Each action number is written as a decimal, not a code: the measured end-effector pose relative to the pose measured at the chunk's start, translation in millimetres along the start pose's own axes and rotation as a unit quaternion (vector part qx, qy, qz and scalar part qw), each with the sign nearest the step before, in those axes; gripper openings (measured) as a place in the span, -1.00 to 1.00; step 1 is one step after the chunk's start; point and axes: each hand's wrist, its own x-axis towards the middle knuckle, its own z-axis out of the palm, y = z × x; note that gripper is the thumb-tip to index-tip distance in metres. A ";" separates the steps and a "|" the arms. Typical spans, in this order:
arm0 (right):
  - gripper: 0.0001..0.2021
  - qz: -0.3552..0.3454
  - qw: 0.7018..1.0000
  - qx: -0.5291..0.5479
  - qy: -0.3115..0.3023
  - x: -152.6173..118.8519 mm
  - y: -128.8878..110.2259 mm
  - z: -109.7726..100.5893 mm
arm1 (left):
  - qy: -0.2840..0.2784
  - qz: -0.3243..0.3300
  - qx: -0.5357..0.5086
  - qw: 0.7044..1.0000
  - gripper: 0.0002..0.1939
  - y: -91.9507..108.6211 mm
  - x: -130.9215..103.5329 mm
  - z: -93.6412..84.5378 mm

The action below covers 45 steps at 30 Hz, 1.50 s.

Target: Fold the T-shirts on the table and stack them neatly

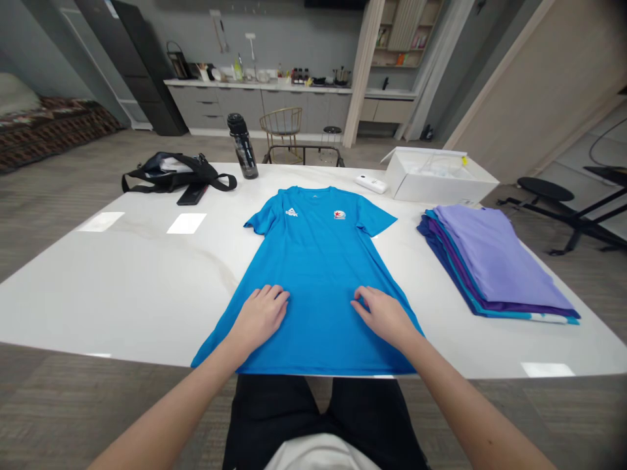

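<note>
A blue T-shirt (318, 261) lies spread face up on the white table, its collar at the far side and its hem at the near edge. My left hand (262, 314) rests on the left part of its lower half, palm down, fingers bent and close together. On the right part, my right hand (385, 314) touches the cloth with its fingers curled and a small gap between thumb and forefinger. Neither hand shows anything held. To the right sits a stack of folded shirts (499, 258), a lilac one on top.
Behind the shirt on the table (147, 287) are a black bag (179, 171), a phone (192, 194), a dark bottle (242, 147), a white remote-like object (371, 184) and an open white box (435, 179). A chair (304, 151) stands beyond the far edge.
</note>
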 end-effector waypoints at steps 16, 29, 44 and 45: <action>-0.78 0.142 0.984 0.032 0.099 162.3 71.8 -22.5 | 0.080 -0.231 -0.046 0.969 -0.66 -120.9 149.3 10.2; -0.60 0.288 0.949 -0.066 0.111 266.5 159.3 -14.2 | -0.069 -0.355 0.015 0.932 -0.55 -198.0 237.8 54.1; -0.59 0.276 0.950 -0.135 0.062 302.1 204.5 -38.6 | -0.056 -0.209 0.070 0.974 -0.51 -238.8 263.0 64.4; -0.59 0.270 0.953 -0.120 0.070 307.5 198.4 -36.6 | -0.068 -0.210 0.056 0.974 -0.51 -237.0 269.8 65.9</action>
